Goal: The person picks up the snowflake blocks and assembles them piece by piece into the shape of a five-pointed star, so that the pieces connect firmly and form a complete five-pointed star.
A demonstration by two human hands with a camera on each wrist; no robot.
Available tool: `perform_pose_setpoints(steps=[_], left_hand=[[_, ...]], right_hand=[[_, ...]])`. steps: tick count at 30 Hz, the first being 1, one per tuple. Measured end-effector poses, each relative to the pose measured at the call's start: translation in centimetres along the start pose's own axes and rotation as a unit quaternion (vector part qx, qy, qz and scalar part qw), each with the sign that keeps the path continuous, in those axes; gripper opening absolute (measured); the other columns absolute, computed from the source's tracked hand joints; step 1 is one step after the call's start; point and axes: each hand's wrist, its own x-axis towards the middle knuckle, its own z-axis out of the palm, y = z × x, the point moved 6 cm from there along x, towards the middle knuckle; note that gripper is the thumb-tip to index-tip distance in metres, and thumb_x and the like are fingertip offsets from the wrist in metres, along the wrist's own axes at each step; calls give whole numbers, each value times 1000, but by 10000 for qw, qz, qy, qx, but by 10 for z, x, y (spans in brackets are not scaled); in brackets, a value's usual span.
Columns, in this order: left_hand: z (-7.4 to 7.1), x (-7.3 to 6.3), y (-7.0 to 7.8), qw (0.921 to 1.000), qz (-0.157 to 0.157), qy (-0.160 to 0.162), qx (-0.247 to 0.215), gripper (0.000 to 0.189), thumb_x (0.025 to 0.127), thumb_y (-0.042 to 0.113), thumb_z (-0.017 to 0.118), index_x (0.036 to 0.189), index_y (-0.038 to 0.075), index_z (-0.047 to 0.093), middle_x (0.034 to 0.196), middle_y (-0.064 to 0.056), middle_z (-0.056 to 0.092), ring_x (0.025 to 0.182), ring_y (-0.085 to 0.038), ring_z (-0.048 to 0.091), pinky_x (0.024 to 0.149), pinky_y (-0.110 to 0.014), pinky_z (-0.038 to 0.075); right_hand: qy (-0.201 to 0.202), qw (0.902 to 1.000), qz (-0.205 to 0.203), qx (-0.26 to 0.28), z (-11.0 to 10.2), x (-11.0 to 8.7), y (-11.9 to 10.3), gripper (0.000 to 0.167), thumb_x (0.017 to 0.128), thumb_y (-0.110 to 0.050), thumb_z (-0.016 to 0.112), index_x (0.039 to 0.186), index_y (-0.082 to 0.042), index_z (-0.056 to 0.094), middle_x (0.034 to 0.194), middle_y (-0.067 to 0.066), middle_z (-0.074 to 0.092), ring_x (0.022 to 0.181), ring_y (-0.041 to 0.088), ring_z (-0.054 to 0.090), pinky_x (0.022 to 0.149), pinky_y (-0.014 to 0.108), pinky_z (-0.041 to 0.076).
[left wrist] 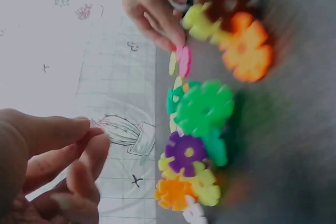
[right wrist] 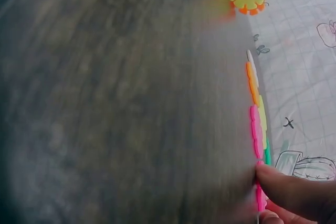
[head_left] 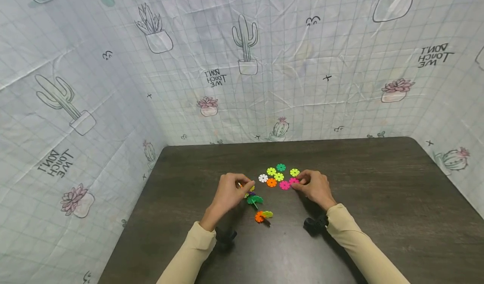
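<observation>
My right hand pinches a pink notched building disc by its edge, thumb on top, at the right end of the loose discs. Beside it lies another pink disc. My left hand has curled fingers, thumb and fingertips together, with nothing visible between them. A joined cluster of discs, with a green disc, a purple disc and orange, yellow and white ones, stands by the left hand, partly covered by it in the head view. A smaller joined piece, with an orange disc, yellow and brown, lies nearer me.
Loose discs lie flat between the hands: white, orange, green and several yellow ones. The dark wooden table is backed by a printed cloth. A black wrist camera sits on the right wrist.
</observation>
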Motion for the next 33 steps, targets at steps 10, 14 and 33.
perform_pose_setpoints(steps=[10, 14, 33], left_hand=[[26, 60, -17, 9953, 175, -808, 506, 17, 98, 23, 75, 105, 9, 81, 107, -9, 78, 94, -25, 72, 84, -33, 61], [38, 73, -23, 9849, -176, -1388, 1022, 26, 96, 25, 77, 113, 6, 79, 116, -11, 78, 105, -27, 72, 93, -41, 61], [55, 77, -27, 9738, -404, -1470, 1687, 27, 88, 28, 86, 107, 10, 80, 110, -7, 74, 102, -22, 68, 89, -36, 60]], right_hand=[[-82, 9996, 106, 260, -4, -4, 4, 31, 87, -17, 86, 110, 2, 75, 83, 9, 70, 59, 13, 58, 50, 27, 49], [-136, 9992, 130, 343, -5, -6, 5, 31, 87, -15, 86, 111, 2, 75, 82, 8, 70, 56, 11, 60, 50, 28, 52], [-384, 9975, 327, 501, -11, -15, 10, 31, 86, -13, 87, 109, 4, 74, 83, 8, 66, 63, 12, 62, 55, 27, 56]])
